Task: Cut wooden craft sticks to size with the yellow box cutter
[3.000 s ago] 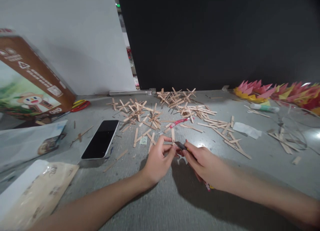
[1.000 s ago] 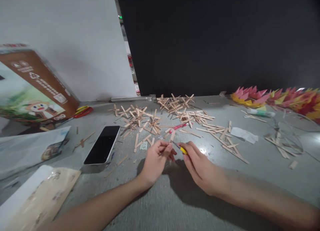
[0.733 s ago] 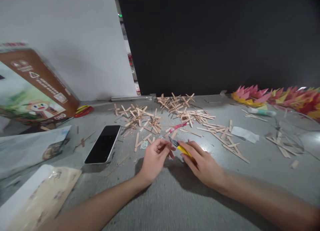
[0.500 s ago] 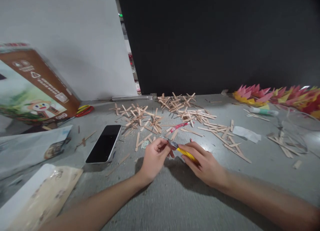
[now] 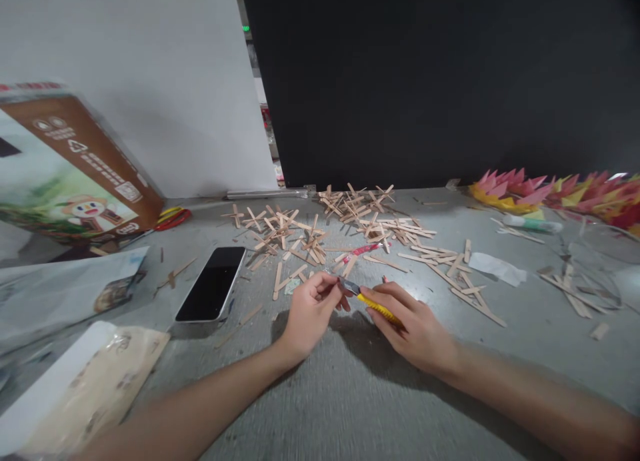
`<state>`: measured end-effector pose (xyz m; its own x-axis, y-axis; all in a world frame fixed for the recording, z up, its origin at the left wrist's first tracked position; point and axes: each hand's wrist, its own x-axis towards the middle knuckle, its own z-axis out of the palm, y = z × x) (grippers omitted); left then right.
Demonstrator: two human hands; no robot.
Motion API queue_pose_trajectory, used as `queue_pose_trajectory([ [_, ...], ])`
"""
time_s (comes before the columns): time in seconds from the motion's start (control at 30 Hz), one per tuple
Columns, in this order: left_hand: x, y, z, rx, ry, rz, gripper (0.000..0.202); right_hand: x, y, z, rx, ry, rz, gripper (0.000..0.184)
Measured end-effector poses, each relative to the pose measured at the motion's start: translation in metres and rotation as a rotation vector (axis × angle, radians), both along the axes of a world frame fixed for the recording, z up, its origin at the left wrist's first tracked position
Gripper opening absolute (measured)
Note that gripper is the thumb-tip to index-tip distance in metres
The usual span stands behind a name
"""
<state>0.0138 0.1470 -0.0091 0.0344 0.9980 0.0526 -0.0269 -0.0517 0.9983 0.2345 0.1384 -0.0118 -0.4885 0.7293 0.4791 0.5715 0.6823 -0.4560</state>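
Note:
My right hand [image 5: 414, 324] is closed around a yellow utility knife [image 5: 379, 309]. The knife's grey metal tip points left, toward the fingers of my left hand [image 5: 313, 312]. Those left fingers are pinched together at the tip; whatever they hold is too small and hidden to name. Just beyond both hands lie scattered wooden craft sticks [image 5: 313, 241], many of them crossed over one another in small bunches. A red and clear plastic wrapper [image 5: 369, 250] rests among the sticks.
Left of my hands lies a black-screened phone [image 5: 213, 284], with a wrapped packet [image 5: 117, 374] nearer me. A printed box [image 5: 95, 174] and scissors [image 5: 173, 218] stand farther left. To the right are a paper strip [image 5: 497, 268], a glue stick [image 5: 533, 223] and pink-yellow paper petals [image 5: 520, 191].
The whole view has shifted slightly, so things appear a little farther right. Both hands keep nearly the same pose, with the knife tip still at the left fingertips.

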Motion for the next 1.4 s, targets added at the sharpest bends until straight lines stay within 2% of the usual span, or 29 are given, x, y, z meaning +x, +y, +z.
queue_pose_trajectory([
  [1.4,0.0015,-0.0018,0.0038,0.012,0.005,0.011,0.022,0.0008,0.0016,-0.0054,0.022,0.027,0.019,0.038],
])
